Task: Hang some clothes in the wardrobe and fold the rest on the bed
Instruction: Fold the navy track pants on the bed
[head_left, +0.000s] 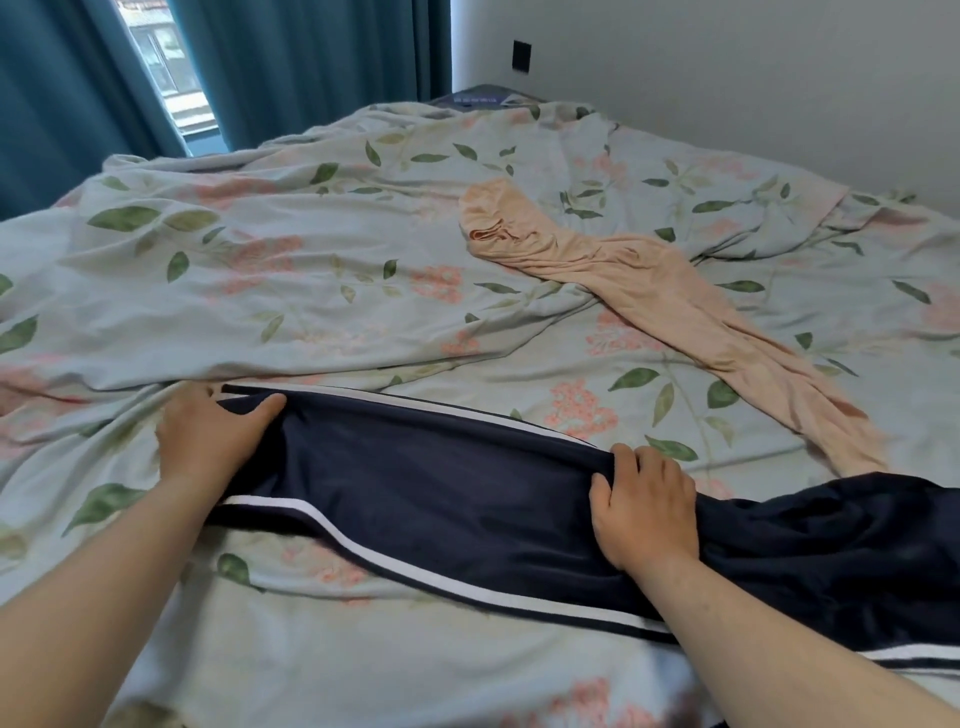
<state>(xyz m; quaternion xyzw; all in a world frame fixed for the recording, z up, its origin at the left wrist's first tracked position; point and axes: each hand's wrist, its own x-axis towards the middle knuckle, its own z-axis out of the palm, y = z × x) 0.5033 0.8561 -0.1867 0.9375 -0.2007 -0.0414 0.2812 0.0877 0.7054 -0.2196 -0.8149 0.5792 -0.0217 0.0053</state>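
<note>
Two hands, left hand (215, 436) and right hand (644, 506), pinch unfolded navy trousers (441, 488) on the bed (260, 291); peach tights (649, 291) wait unfolded.

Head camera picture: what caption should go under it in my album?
Both hands, left hand and right hand, grip navy trousers on a floral bed beside peach tights.

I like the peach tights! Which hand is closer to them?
Right. The right hand grips the navy trousers just below the peach tights; the left hand is far across.
</note>
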